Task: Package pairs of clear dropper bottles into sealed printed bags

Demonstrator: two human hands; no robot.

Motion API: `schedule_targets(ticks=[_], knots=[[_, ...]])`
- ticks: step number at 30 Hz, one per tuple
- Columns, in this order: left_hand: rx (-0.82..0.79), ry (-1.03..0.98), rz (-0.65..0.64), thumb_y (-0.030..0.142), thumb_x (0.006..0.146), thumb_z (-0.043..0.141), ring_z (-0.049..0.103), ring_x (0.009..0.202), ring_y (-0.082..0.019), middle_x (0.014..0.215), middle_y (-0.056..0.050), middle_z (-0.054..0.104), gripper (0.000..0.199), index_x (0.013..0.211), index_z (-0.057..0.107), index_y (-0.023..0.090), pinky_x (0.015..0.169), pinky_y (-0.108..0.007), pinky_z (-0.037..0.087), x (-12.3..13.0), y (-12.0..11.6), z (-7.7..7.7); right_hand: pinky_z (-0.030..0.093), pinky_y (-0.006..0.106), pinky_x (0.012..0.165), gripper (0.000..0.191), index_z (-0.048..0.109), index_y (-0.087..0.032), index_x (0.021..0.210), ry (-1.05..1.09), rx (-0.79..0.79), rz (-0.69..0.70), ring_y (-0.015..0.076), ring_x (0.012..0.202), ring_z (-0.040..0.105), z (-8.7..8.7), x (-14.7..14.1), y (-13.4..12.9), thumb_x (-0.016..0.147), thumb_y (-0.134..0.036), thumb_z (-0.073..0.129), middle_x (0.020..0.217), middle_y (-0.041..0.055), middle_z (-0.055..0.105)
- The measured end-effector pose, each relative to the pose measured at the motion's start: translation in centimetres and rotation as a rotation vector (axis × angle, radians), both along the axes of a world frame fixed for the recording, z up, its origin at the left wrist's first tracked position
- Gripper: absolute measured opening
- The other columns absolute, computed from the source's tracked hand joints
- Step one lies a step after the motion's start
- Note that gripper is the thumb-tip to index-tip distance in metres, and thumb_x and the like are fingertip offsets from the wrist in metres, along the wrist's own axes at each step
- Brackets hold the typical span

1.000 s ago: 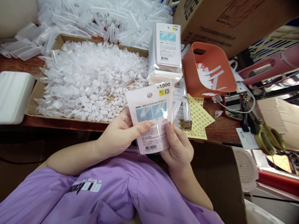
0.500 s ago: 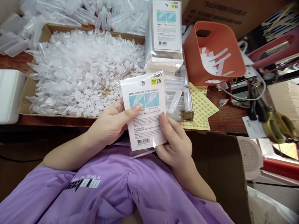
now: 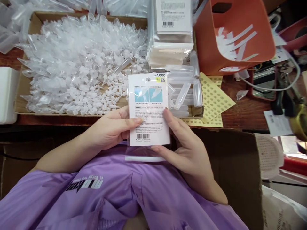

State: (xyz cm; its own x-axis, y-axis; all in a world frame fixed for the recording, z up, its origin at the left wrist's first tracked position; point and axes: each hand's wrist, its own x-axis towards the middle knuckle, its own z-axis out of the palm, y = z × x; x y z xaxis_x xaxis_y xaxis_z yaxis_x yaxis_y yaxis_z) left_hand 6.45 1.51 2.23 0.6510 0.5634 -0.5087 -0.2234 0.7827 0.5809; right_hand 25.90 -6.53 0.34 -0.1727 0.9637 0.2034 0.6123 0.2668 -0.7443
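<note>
A clear plastic packet with a white printed card (image 3: 148, 110) inside is held upright in front of me. My left hand (image 3: 116, 126) grips its left edge, thumb lying over the card and the other fingers hidden behind. On the right side, my right hand (image 3: 188, 148) pinches the packet's edge, with the thumb at its lower corner. Below the card hangs the packet's clear flap, ending in a white strip (image 3: 144, 158). Behind the packet, a shallow cardboard tray (image 3: 59, 112) holds a heap of small translucent nozzles and caps (image 3: 79, 67).
Clear tubes (image 3: 183, 95) lie at the tray's right, below a stack of similar packets (image 3: 171, 32). An orange bin (image 3: 208, 54) with paper strips stands beside yellow sticker sheets (image 3: 216, 95). Scissors (image 3: 298, 121) lie far right; a white box (image 3: 7, 95) is at left.
The packet has turned from a slight tilt to nearly straight. My right hand has shifted down along its edge, and the white strip below shows more fully. The camera view has moved nearer.
</note>
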Motion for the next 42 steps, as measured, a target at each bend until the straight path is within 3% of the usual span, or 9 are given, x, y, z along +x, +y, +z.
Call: schedule_targets(ticks=[10, 17, 21, 31, 37, 42], knots=[[0.017, -0.088, 0.004, 0.015, 0.090, 0.062, 0.069, 0.110, -0.025, 0.117, -0.008, 0.074, 0.022, 0.110, 0.072, 0.017, 0.096, -0.037, 0.055, 0.9, 0.2, 0.0, 0.057, 0.032, 0.097, 0.083, 0.025, -0.029, 0.154, -0.111, 0.162, -0.087, 0.0225, 0.117, 0.064, -1.3, 0.0, -0.2, 0.084, -0.039, 0.069, 0.131, 0.0086, 0.062], [-0.064, -0.078, -0.077, 0.023, 0.092, 0.061, 0.071, 0.103, -0.022, 0.118, -0.011, 0.073, 0.027, 0.116, 0.072, 0.016, 0.087, -0.030, 0.057, 0.1, -0.2, -0.2, 0.058, 0.032, 0.095, 0.085, 0.030, -0.028, 0.153, -0.152, 0.270, -0.164, 0.0228, 0.112, 0.065, -1.9, 0.6, -0.3, 0.080, -0.039, 0.074, 0.130, 0.0105, 0.063], [-0.025, -0.018, -0.128, 0.020, 0.088, 0.067, 0.072, 0.100, -0.019, 0.120, -0.008, 0.073, 0.030, 0.118, 0.072, 0.021, 0.084, -0.024, 0.056, -0.8, -0.5, -0.6, 0.059, 0.033, 0.092, 0.087, 0.025, -0.027, 0.155, -0.187, 0.281, -0.119, 0.0239, 0.111, 0.065, -2.1, 0.6, -0.3, 0.082, -0.041, 0.071, 0.130, 0.0117, 0.062], [0.043, -0.005, -0.130, 0.015, 0.086, 0.069, 0.073, 0.096, -0.015, 0.118, -0.006, 0.074, 0.031, 0.117, 0.073, 0.023, 0.082, -0.018, 0.056, -1.6, -1.4, -1.0, 0.059, 0.031, 0.089, 0.083, 0.017, -0.020, 0.157, -0.319, 0.311, -0.050, 0.0223, 0.111, 0.065, -2.3, 0.2, -1.1, 0.090, -0.043, 0.061, 0.123, 0.0147, 0.064], [0.003, -0.023, -0.122, 0.020, 0.086, 0.070, 0.073, 0.098, -0.016, 0.118, -0.008, 0.074, 0.032, 0.118, 0.072, 0.022, 0.082, -0.019, 0.057, -2.1, -1.8, -1.9, 0.059, 0.036, 0.090, 0.074, 0.032, -0.023, 0.153, -0.350, 0.243, -0.055, 0.0246, 0.112, 0.065, -1.9, 0.2, -1.5, 0.088, -0.035, 0.065, 0.128, 0.0134, 0.064], [0.013, 0.015, -0.098, 0.025, 0.087, 0.069, 0.072, 0.098, -0.016, 0.118, -0.007, 0.074, 0.029, 0.117, 0.073, 0.023, 0.082, -0.020, 0.057, -2.4, -2.0, -2.6, 0.059, 0.041, 0.085, 0.054, 0.056, -0.024, 0.136, -0.345, 0.279, -0.112, 0.0251, 0.102, 0.066, -1.1, 0.4, -1.7, 0.084, -0.030, 0.070, 0.114, 0.0109, 0.067]])
